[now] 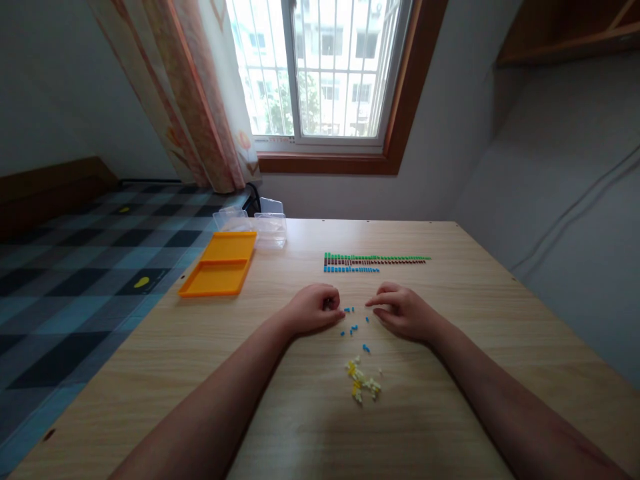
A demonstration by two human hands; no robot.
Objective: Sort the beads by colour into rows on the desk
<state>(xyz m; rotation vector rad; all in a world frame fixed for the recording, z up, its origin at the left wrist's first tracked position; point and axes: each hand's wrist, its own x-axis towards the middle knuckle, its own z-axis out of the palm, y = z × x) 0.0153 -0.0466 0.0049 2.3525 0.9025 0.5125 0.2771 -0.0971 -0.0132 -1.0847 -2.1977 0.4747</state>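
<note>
My left hand (316, 309) rests on the wooden table with its fingers curled in. Its thumb side lies right beside some small blue pieces (353, 327), and whatever the fingers may hold is hidden. Across from it, my right hand (404, 312) has thumb and forefinger apart, with nothing visible between them. Several blue pieces lie scattered between and below the two hands. Beyond them, small pieces stand in three lines: a green row (375, 257), a dark brown row (375, 262) and a shorter blue row (351, 269). Nearer me is a loose heap of yellow and cream pieces (364, 385).
An orange tray (220, 265) with a divider lies at the table's left edge. Clear plastic boxes (271, 230) stand behind it. A bed with a checked cover (100, 267) adjoins on the left, and a barred window (335, 73) is ahead.
</note>
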